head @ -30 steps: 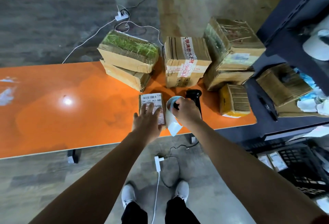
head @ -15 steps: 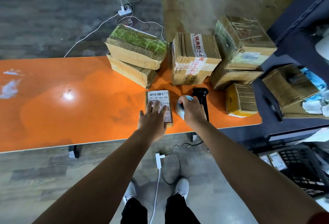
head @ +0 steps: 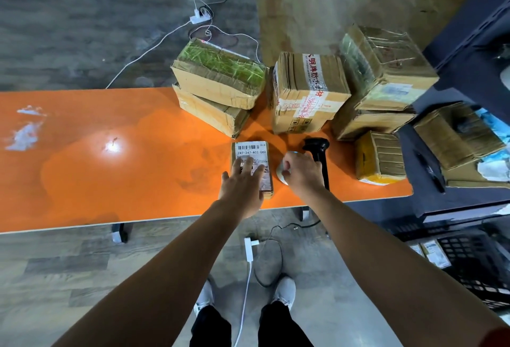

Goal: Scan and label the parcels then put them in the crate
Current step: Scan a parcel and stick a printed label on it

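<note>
A small flat parcel [head: 249, 150] with a white barcode label lies on the orange table [head: 110, 175] near its front edge. My left hand [head: 242, 183] presses flat on the label with straight fingers. Just to the right, my right hand [head: 300, 172] grips a white roll of labels [head: 281, 174] that sits on the table. A black handheld scanner [head: 317, 150] lies right behind that hand. Several taped cardboard parcels [head: 306, 92] are stacked at the back of the table. The black crate [head: 474, 266] stands on the floor at the lower right.
A dark shelf unit [head: 469, 65] with boxes and papers stands to the right of the table. White cables and a power strip [head: 197, 18] lie on the floor behind the table. Another plug and cord [head: 248, 252] lie by my feet.
My right hand has lowered the label roll onto the table, and its loose strip no longer hangs out. My left hand stays pressed on the small parcel's label.
</note>
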